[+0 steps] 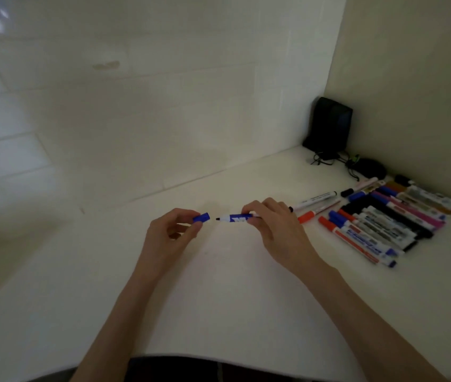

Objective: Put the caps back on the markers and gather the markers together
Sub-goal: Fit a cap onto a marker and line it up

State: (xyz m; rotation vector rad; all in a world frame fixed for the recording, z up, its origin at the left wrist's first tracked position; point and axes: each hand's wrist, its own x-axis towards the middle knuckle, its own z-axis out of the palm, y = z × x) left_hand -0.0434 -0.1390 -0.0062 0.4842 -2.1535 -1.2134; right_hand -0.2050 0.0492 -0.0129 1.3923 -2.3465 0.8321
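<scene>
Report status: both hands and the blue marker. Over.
Left hand pinches blue cap. Right hand grips blue marker, tip bare, aimed at cap, not yet joined. Other markers lie at right, clear of the path.

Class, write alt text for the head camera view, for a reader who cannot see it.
Over a white table, the left hand pinches a blue cap just short of the tip of an uncapped blue marker held by the right hand. A row of other markers lies to the right.

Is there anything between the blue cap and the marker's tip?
No. In the head view, only a bare gap separates the cap from the marker tip, with white table behind.
</scene>
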